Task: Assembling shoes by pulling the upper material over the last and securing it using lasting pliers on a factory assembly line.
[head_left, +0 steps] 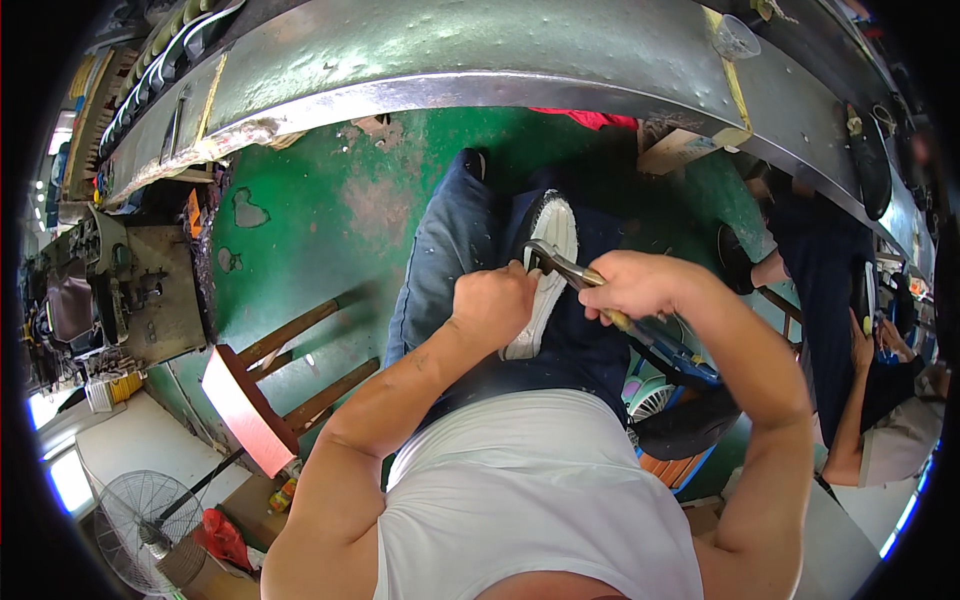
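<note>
Across my lap rests a shoe [553, 312], its white sole turned up and its dark upper showing along the edge near the toe. My left hand [492, 306] is closed at the shoe's left edge, gripping it, with fingertips close to the tool's jaws. From the right, my right hand [632, 284] is wrapped round the handles of metal pincers [562, 265]. Their curved head lies over the left part of the sole, beside my left fingertips. What the jaws bite on, if anything, is too small to make out.
A long metal workbench [470, 50] curves across the far side. At left lies a wooden stool [250, 410] on its side, with a standing fan [150, 535] nearer. A dark bag [690, 425] sits right of my lap. Another person's hands [862, 340] work at far right.
</note>
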`<state>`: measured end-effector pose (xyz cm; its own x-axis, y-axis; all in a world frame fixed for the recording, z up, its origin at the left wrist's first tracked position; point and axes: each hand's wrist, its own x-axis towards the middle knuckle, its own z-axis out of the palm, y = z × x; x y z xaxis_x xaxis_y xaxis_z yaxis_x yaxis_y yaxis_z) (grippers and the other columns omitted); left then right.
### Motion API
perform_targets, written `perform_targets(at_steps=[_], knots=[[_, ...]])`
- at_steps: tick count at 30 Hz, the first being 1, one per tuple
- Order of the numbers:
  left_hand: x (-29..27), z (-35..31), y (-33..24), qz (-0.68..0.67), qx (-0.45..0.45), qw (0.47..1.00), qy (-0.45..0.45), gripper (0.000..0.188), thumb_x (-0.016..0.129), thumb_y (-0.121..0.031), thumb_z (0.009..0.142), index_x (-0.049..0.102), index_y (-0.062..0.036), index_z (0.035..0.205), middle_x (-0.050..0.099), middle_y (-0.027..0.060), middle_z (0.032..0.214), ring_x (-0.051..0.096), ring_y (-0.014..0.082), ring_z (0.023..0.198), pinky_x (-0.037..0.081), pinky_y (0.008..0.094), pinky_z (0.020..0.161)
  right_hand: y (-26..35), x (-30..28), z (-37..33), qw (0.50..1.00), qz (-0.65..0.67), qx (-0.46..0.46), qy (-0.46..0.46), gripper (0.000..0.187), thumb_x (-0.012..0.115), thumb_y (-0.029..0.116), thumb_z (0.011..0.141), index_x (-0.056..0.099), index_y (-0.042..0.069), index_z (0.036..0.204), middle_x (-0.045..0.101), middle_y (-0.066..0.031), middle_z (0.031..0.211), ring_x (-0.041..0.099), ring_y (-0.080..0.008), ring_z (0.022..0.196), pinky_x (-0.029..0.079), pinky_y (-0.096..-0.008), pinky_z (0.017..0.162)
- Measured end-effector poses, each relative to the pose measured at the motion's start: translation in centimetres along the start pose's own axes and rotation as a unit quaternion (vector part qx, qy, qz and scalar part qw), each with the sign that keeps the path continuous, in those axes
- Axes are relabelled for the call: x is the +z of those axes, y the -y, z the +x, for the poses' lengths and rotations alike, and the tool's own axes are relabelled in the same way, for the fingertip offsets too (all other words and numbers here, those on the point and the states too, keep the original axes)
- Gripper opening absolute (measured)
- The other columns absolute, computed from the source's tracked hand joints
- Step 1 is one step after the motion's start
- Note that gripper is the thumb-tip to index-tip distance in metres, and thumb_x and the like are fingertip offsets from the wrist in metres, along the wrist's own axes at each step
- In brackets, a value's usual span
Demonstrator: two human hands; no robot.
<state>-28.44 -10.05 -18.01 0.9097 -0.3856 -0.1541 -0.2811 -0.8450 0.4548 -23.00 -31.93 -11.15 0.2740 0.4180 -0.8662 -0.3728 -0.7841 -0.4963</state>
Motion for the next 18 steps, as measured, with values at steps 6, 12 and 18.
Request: perform_targets(at_steps=[6, 12, 18], knots=[[7.0, 2.4, 6.2, -0.749, -0.236, 0.612, 0.096, 0.058, 0.054, -0.043, 0.102, 0.046, -0.0019, 0.143, 0.058, 0.0105, 0.13, 0.054, 0.0171, 0.121, 0.045, 0.0339, 0.101, -1.5, 2.2, 2.3, 0.962, -0.19, -0.101, -0.168, 0.031, 0.058, 0.026, 0.096, 0.063, -0.005, 0.098, 0.068, -0.0259, 0.091, 0.065, -0.0451, 0.09, 0.051, -0.0501, 0.08], [5.1, 3.1, 5.8, -0.762, -0.206, 0.601, 0.129, 0.062, 0.064, -0.042, 0.096, 0.044, -0.0077, 0.144, 0.061, 0.0055, 0.128, 0.057, 0.018, 0.118, 0.046, 0.0382, 0.104, -4.6, 9.7, 6.1, 0.949, 0.047, -0.118, -0.29, 0.032, 0.061, 0.029, 0.093, 0.061, -0.002, 0.101, 0.067, -0.0251, 0.087, 0.064, -0.0454, 0.088, 0.05, -0.0506, 0.078], [4.9, 4.6, 5.4, -0.722, -0.199, 0.65, 0.129, 0.065, 0.072, -0.033, 0.093, 0.044, -0.0038, 0.145, 0.061, 0.0074, 0.128, 0.058, 0.0173, 0.116, 0.047, 0.0345, 0.101, -6.9, 11.7, 8.3, 0.925, 0.252, -0.145, -0.243, 0.029, 0.058, 0.027, 0.098, 0.062, -0.001, 0.105, 0.068, -0.0148, 0.083, 0.067, -0.0292, 0.077, 0.051, -0.0387, 0.067]])
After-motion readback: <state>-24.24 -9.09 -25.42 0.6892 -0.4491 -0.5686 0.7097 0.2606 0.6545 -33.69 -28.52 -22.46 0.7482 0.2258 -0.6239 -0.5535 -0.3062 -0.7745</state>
